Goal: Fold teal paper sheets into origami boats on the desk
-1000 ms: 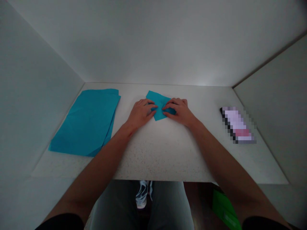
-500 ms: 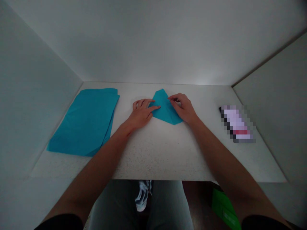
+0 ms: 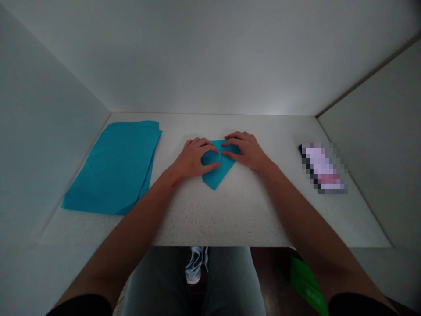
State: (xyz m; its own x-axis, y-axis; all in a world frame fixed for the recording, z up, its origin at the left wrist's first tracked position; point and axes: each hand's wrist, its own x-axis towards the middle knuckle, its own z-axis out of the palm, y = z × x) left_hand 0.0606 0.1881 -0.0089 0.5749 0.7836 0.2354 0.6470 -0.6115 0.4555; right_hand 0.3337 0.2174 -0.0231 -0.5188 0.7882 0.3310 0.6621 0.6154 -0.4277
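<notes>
A small folded piece of blue paper (image 3: 217, 173) lies on the white table (image 3: 230, 210) near its middle, its point toward me. My left hand (image 3: 192, 159) rests on the paper's left side with fingers curled down onto it. From the right, my right hand (image 3: 246, 150) presses on the paper's upper edge, fingers stretched and lying fairly flat. The fingertips of both hands nearly meet over the paper's top. The upper part of the paper is hidden under the hands.
A stack of blue paper sheets (image 3: 115, 166) lies at the left of the table. A phone (image 3: 322, 169) lies at the right. White walls close in the table on three sides. My legs, a shoe and a green object (image 3: 307, 287) show below the table's front edge.
The folded paper has been turned and drawn nearer to me, its point now facing me. Both hands moved back onto it and press it down.
</notes>
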